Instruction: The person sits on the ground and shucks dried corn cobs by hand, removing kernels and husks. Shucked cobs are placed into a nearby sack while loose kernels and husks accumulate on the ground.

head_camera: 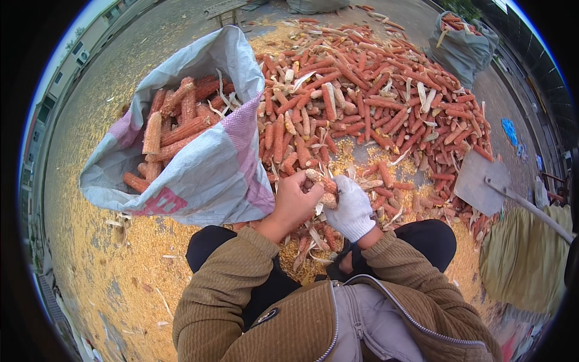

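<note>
My bare left hand (295, 199) and my right hand (350, 206), in a white knitted glove, meet in front of my knees. Between them are short corn cobs (329, 184); the right fingers are closed on them, while the left thumb and forefinger touch a pale cob end. Just beyond lies a large heap of reddish corn cobs (353, 95) with dry husk strips. To the left, an open woven sack (217, 167), white with pink bands, holds reddish cobs (183, 122). Yellow kernels (298, 267) lie on the ground between my feet.
A flat shovel blade (481, 181) rests against the heap's right side, near an olive cloth (524, 258). Behind stands a full grey-green sack (463, 50). A small metal bench (225, 8) is at the top. Loose kernels (149, 280) cover the ground left. Blue plastic (509, 131) lies right.
</note>
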The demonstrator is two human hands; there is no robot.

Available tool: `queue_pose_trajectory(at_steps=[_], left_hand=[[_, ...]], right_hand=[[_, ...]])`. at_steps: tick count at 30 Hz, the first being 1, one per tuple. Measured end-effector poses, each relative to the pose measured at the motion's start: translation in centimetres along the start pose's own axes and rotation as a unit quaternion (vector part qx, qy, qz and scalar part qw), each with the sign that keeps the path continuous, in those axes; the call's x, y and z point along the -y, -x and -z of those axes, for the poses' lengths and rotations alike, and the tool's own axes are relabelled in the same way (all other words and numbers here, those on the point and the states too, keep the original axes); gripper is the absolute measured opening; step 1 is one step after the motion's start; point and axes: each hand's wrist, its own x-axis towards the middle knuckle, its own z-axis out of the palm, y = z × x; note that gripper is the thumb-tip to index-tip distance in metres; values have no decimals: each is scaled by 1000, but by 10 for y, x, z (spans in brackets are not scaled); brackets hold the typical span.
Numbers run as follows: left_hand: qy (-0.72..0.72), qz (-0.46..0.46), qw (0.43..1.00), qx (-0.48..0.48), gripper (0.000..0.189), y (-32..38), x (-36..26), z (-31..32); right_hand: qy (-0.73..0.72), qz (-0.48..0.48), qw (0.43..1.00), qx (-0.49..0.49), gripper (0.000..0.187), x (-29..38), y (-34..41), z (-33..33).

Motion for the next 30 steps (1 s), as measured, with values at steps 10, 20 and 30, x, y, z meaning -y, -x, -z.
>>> queue_pose_trajectory(at_steps=[10, 20, 30], left_hand=[[-1, 45, 999, 28, 17, 0, 9, 10], [230, 114, 960, 115, 27, -9, -9, 10], [175, 52, 982, -48, 16, -10, -10, 12]], right_hand=[[-2, -12, 999, 49, 50, 10, -2, 4], [-699, -200, 595, 342, 45, -12, 0, 11], [-727, -315, 579, 192, 40, -22, -3, 3]])
